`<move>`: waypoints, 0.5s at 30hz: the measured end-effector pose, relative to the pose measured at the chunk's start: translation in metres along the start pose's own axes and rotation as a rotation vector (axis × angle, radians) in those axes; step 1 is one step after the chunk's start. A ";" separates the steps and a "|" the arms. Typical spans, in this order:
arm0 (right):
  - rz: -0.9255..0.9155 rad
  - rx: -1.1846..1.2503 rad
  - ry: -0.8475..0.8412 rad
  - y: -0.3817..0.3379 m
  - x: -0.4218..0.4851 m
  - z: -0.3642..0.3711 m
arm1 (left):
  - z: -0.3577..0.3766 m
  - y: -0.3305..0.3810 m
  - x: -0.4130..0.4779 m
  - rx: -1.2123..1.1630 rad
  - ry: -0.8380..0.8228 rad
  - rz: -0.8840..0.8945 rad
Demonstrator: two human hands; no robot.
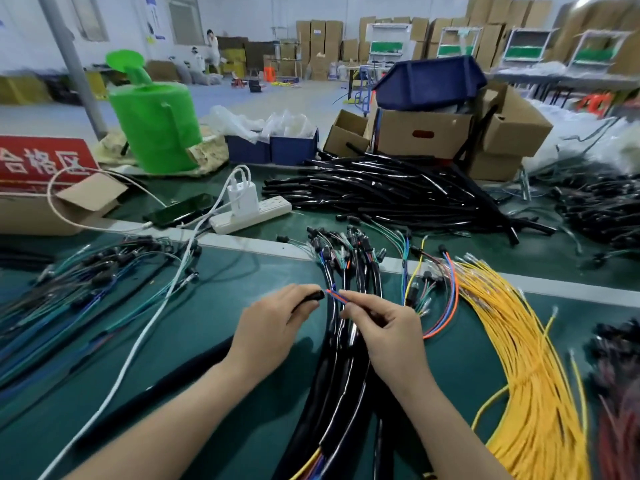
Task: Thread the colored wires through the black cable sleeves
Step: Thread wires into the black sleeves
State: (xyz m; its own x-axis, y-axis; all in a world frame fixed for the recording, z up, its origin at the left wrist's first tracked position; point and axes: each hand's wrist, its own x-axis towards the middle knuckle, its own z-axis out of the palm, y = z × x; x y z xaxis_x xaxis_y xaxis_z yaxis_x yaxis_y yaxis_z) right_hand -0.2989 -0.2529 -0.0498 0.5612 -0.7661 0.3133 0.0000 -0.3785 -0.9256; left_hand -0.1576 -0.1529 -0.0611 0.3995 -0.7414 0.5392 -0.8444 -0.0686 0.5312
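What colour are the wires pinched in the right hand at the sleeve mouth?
Orange and blue wires, seen in the head view, between the right hand and the black sleeve.

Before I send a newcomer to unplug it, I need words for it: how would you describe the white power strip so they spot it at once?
Start at the big green watering can at the bench's far left. Just right of it and nearer the person, the white power strip lies flat beside a dark phone. Nothing else on the green mat is a long white bar with chargers standing on it.
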 end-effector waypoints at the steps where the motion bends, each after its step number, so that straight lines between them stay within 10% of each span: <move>1: 0.007 -0.003 -0.020 0.000 0.000 0.000 | 0.000 -0.002 0.000 -0.015 0.003 -0.005; 15: -0.002 -0.016 -0.027 0.005 -0.004 0.006 | 0.000 -0.004 -0.006 -0.115 -0.029 0.002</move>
State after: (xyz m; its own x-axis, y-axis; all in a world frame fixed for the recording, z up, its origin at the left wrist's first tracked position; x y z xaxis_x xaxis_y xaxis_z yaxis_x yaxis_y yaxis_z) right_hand -0.2963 -0.2484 -0.0568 0.5835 -0.7509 0.3093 -0.0122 -0.3889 -0.9212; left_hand -0.1567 -0.1480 -0.0660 0.3858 -0.7603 0.5226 -0.7980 0.0092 0.6026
